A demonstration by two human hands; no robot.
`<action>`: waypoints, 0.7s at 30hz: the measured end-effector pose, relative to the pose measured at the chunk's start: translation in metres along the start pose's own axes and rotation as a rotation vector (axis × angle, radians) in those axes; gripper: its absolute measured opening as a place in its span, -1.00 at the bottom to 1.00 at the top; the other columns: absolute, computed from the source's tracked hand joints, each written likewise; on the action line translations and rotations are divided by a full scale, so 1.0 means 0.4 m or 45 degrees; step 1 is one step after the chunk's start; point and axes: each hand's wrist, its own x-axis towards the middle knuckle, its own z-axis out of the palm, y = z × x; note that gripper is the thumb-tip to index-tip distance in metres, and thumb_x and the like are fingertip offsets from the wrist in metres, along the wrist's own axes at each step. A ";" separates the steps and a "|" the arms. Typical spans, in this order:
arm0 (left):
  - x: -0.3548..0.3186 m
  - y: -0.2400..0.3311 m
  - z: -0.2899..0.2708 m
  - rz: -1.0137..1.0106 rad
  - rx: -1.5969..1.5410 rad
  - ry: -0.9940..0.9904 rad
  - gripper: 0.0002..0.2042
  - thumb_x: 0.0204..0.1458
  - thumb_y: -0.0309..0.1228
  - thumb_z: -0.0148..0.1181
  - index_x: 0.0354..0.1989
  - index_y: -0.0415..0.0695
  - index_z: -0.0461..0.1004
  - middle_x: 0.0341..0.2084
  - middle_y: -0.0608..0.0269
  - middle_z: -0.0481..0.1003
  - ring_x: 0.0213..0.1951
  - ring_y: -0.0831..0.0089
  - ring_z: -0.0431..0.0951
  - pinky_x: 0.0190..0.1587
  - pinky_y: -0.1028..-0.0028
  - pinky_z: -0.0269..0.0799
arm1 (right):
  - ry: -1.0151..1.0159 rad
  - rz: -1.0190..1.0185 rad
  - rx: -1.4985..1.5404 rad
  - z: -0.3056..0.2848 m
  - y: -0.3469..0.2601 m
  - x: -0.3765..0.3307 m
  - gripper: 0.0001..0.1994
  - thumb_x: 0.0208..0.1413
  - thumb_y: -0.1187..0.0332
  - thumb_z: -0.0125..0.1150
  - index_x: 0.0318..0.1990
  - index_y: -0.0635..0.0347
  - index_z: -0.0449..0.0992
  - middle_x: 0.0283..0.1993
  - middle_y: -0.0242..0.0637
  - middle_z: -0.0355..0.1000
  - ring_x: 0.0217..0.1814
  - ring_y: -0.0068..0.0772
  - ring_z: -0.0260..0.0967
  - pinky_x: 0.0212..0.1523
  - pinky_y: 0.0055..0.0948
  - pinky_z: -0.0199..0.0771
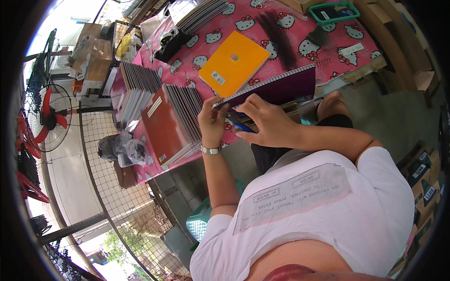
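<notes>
The notebook point(293, 89) is deep purple with a pale coil point(281, 78), slanting by the table's point(226, 24) near edge; the left hand point(212, 121) pinches its end, the right hand point(266, 118) grips a blue-handled tool point(243, 127).

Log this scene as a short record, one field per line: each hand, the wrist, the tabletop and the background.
Left hand: gripping the purple notebook near the left end of its spiral edge
Right hand: holding a blue-handled tool near that end, exact type unclear
Left wrist: metal-banded watch
Table cover: pink, cartoon-cat print
Tabletop: orange notebook lying flat; black coils to its right; reddish-brown notebooks stacked left
Background: red-bladed fan, far left
</notes>
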 end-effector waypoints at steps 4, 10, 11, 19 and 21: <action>-0.008 -0.040 -0.031 -0.011 -0.098 -0.084 -0.78 0.02 -0.73 0.14 -0.13 -0.31 0.49 -0.38 0.32 0.56 -0.41 0.68 0.50 -0.37 0.66 0.39 | 0.063 -0.077 -0.224 0.001 -0.021 0.031 -0.53 -0.15 0.22 0.42 -0.12 0.18 0.37 -0.21 -0.16 0.29 -0.24 -0.18 0.44 -0.32 -0.29 0.54; -0.016 -0.030 0.005 0.000 -0.150 0.077 -0.66 -0.09 -0.83 0.06 -0.12 -0.32 0.52 -0.36 0.30 0.57 -0.38 0.66 0.54 -0.31 0.65 0.44 | -0.026 -0.075 -0.423 0.005 -0.030 0.046 -0.57 -0.13 0.25 0.40 -0.13 0.18 0.36 -0.15 -0.09 0.34 -0.19 -0.15 0.47 -0.31 -0.32 0.56; -0.020 -0.041 0.014 0.020 -0.130 0.144 -0.67 -0.10 -0.83 0.06 -0.14 -0.32 0.53 -0.36 0.28 0.57 -0.38 0.65 0.54 -0.31 0.64 0.44 | -0.075 -0.045 -0.428 0.004 -0.033 0.046 -0.57 -0.11 0.25 0.39 -0.12 0.19 0.35 -0.13 -0.06 0.35 -0.18 -0.14 0.47 -0.32 -0.32 0.56; -0.046 -0.013 0.047 0.151 -0.054 0.378 -0.74 -0.13 -0.81 0.21 -0.22 -0.34 0.57 -0.40 0.24 0.55 -0.43 0.62 0.50 -0.44 0.64 0.37 | -0.509 0.789 1.427 -0.005 -0.007 0.035 -0.73 0.23 0.29 0.12 -0.07 0.28 0.31 -0.34 -0.28 0.37 -0.33 -0.42 0.50 -0.22 -0.43 0.49; -0.054 0.029 0.016 0.031 -0.031 0.542 -0.83 -0.03 -0.72 0.24 -0.25 -0.27 0.58 -0.42 0.29 0.54 -0.41 0.58 0.49 -0.37 0.59 0.39 | -0.496 0.465 0.876 -0.070 0.003 0.031 -0.72 0.20 0.28 0.16 -0.07 0.29 0.34 -0.32 -0.27 0.39 -0.29 -0.43 0.48 -0.18 -0.45 0.46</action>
